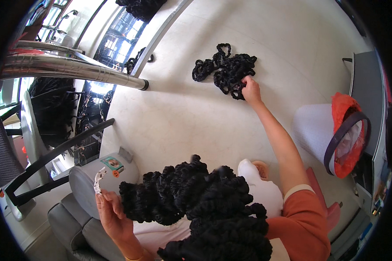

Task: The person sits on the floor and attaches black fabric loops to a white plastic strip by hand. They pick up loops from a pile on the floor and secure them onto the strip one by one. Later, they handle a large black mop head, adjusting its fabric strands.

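Note:
My right hand (252, 90) reaches out to the floor, its fingers closed on the edge of a loose pile of black ruffled fabric loops, likely scrunchies (236, 67). At the lower left my left hand (112, 208) pinches a crinkled white strip (99, 181) that sticks up past the fingertips. Next to that hand, a thick bunch of the same black ruffled loops (196, 195) spreads across my lap and up towards my body. Whether the white strip runs through the bunch is hidden.
A white bin with an orange-red liner (346, 143) stands at the right. To the left are a grey cylindrical container (101, 176), a grey cushioned seat (81, 225), a metal tube leg (85, 70) and a black chair leg (65, 156). More black fabric (142, 8) lies at the top.

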